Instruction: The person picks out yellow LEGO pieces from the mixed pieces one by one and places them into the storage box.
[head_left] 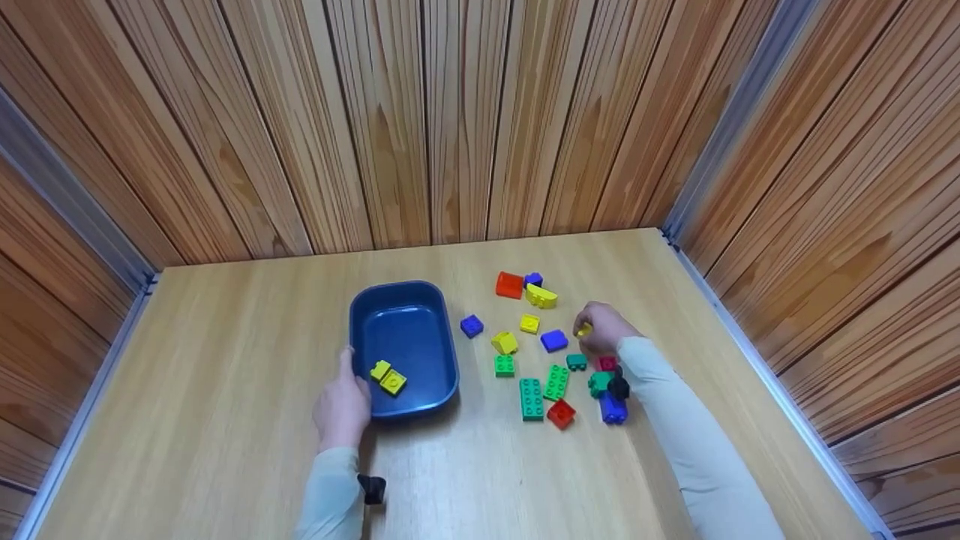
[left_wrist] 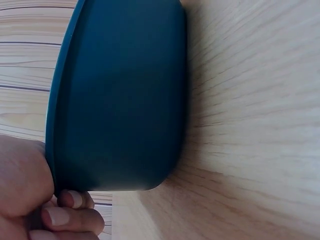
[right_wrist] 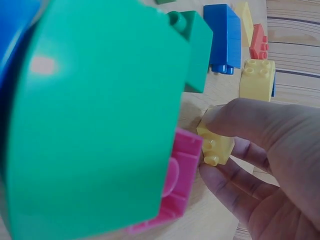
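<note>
- At eight o'clock of the blue tray (head_left: 405, 322), as the head view shows it, the left hand (head_left: 342, 409) grips the rim, fingers curled below the edge.
- Within the tray, toward seven o'clock, lie two yellow pieces (head_left: 392, 382), side by side; whether they are joined I cannot tell.
- Out at three o'clock from the tray, the right hand (head_left: 606, 330) pinches a small yellow brick (right_wrist: 215, 142) between thumb and fingers, some of its studs showing in the right wrist view.
- From that brick, a violet-blue brick (head_left: 554, 340) lies near, between eight and nine o'clock.
- At six o'clock from it sits a small green brick (head_left: 576, 362); at five, a pink brick (head_left: 606, 363), a green block (head_left: 599, 385) and a blue block (head_left: 613, 409).
- Toward ten o'clock are a curved yellow piece (head_left: 541, 297) and a red piece (head_left: 509, 285).
- Around seven o'clock, two long green bricks (head_left: 531, 399) lie on the table (head_left: 465, 487).
</note>
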